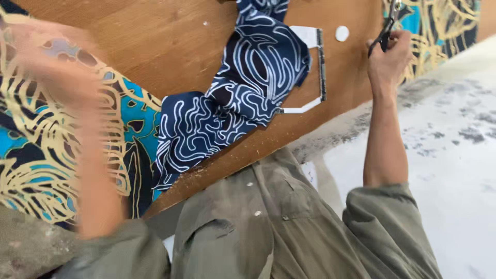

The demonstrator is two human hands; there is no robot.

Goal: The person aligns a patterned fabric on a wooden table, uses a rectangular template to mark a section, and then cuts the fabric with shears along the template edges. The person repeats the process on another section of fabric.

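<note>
My right hand [388,58] grips the dark handles of a pair of scissors [385,31] at the top right of the wooden table [155,41]. The scissor blades point up toward a blue and gold leaf-patterned cloth [439,31]. My left hand [46,57] is raised at the upper left, blurred by motion, above more of the same patterned cloth [36,150]; whether it holds anything cannot be told. A dark navy cloth with white wavy lines [232,98] lies across the middle of the table.
A white flat template with a dark ruler edge [315,67] sticks out from under the navy cloth. A small white disc [342,33] lies near it. The table's edge runs diagonally above my olive shirt [268,222]. A pale dusty floor [449,155] is at right.
</note>
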